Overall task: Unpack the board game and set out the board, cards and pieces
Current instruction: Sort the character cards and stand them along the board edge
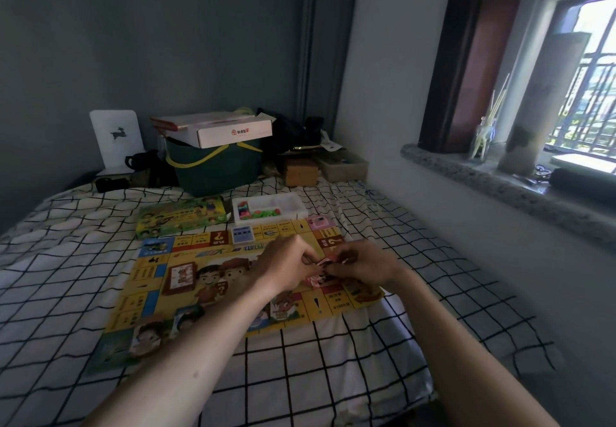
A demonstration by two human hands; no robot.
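Hidden and unreadable regions, head view.
The left hand (289, 265) and right hand (361, 265) covered most of a small pink item (316, 278), its identity unclear; board (146, 280) print was too blurred to read.

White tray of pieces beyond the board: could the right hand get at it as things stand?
Probably not yet: the right hand and left hand both pinch a small packet. The path to the white tray looks open.
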